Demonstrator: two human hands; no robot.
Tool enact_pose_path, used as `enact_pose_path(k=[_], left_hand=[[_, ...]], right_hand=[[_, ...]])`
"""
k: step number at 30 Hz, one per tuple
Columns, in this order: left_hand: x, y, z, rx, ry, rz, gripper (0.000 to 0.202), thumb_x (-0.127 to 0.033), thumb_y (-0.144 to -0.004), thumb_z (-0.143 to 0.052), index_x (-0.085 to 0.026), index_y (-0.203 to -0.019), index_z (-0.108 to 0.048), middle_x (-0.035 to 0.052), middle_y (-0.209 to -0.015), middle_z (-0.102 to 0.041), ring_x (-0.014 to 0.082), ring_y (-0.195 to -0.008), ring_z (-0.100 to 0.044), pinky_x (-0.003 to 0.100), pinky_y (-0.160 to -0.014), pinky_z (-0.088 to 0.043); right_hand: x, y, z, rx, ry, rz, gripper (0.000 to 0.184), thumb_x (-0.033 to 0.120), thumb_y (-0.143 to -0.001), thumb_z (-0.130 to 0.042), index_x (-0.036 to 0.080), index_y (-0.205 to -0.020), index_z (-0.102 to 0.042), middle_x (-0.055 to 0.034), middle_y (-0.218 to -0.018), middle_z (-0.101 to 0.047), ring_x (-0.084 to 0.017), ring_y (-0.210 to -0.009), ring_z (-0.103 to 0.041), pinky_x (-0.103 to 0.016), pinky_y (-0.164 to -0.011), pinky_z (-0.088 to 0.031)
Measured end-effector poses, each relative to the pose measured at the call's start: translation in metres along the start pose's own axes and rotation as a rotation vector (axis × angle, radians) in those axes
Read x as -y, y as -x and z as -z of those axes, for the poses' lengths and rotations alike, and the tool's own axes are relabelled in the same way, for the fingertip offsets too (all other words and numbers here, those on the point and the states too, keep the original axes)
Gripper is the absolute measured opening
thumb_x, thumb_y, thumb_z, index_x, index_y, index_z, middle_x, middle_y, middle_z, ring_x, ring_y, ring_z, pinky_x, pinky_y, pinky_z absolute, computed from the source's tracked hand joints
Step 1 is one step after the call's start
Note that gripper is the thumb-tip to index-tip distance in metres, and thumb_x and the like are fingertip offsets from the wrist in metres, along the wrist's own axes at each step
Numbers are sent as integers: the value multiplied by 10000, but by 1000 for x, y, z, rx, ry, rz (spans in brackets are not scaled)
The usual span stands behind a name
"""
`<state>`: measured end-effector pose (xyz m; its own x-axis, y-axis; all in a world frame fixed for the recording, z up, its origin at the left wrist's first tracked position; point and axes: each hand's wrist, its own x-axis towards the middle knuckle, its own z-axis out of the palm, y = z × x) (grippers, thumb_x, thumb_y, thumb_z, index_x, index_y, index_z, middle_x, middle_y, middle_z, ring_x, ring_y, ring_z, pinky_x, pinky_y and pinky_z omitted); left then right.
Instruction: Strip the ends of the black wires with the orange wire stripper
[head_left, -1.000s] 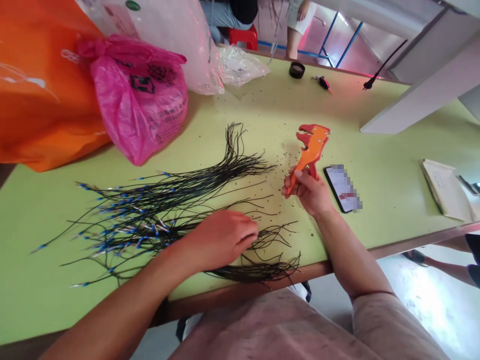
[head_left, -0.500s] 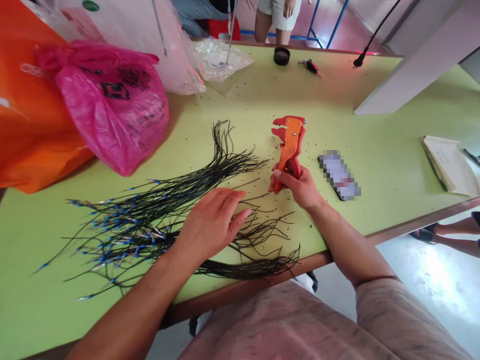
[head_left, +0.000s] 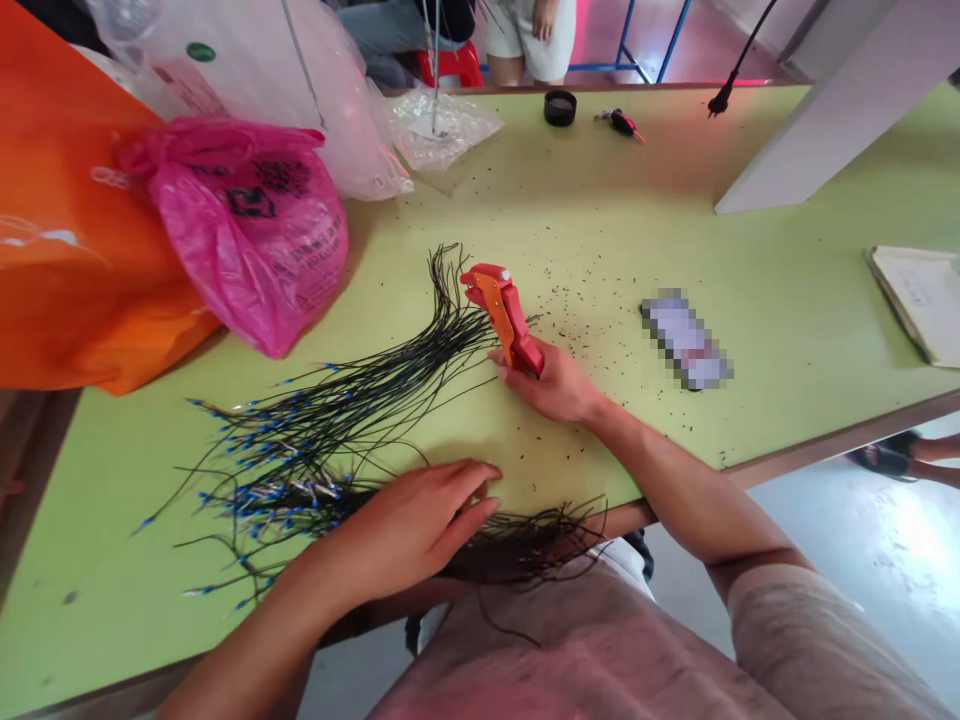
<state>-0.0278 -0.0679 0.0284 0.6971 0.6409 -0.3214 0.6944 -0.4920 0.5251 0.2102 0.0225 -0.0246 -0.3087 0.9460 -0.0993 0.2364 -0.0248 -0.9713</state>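
Observation:
My right hand [head_left: 555, 385] grips the handles of an orange and red wire stripper [head_left: 501, 305], its jaws pointing up and left over the wires. A spread bundle of thin black wires with blue ferrule ends [head_left: 330, 420] lies across the green table [head_left: 615, 240]. My left hand [head_left: 409, 525] lies flat with fingers stretched out on the wires near the table's front edge, pressing them down. A clump of black wire ends [head_left: 540, 540] hangs over that edge beside my left hand.
A pink plastic bag [head_left: 247, 235], an orange bag [head_left: 67, 240] and clear bags [head_left: 315, 90] stand at the back left. A phone [head_left: 686, 340] lies right of my right hand, a notebook [head_left: 919, 295] at the far right. Small black bits litter the table. A person stands behind the table.
My right hand has carried the wire stripper leftwards over the wires. My left hand has slid back toward the table's front edge and lies flat on the wires.

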Motion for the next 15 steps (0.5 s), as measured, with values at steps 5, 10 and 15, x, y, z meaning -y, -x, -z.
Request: enact_pose_path(k=[5,10,15], left_hand=[[17,-8,9,-243,-96,22,381,-382,-1133,-458,-181,-1270,-752,122,-1253,-810,277,-1150,-772,386,-1024,-595],[17,-48,30,-295,-505,316,362,-264,-1055,-538,-122,-1323,-735,197,-1300,-755,386,-1220,-712,456,-918,-616],[16,-69,35,-247,-566,454,374,-201,-1027,-479,-83,-1281,-727,216,-1216,-762,376,-1146,-739,436,-836,-616]], right_hand=[[-7,-9,4,-19,-94,-5,243,352,-917,-814,188,-1067,-717,-122,-1261,-819,-289,-1130,-783,-491,-1071,-606],[-18,-12,15,-45,-393,-27,371,482,-846,-886,190,-1037,-760,-113,-1145,-839,-284,-1069,-812,-475,-1013,-649],[-26,-11,28,-115,-578,-59,408,469,-785,-945,202,-991,-716,-76,-1031,-838,-222,-899,-815,-384,-872,-672]])
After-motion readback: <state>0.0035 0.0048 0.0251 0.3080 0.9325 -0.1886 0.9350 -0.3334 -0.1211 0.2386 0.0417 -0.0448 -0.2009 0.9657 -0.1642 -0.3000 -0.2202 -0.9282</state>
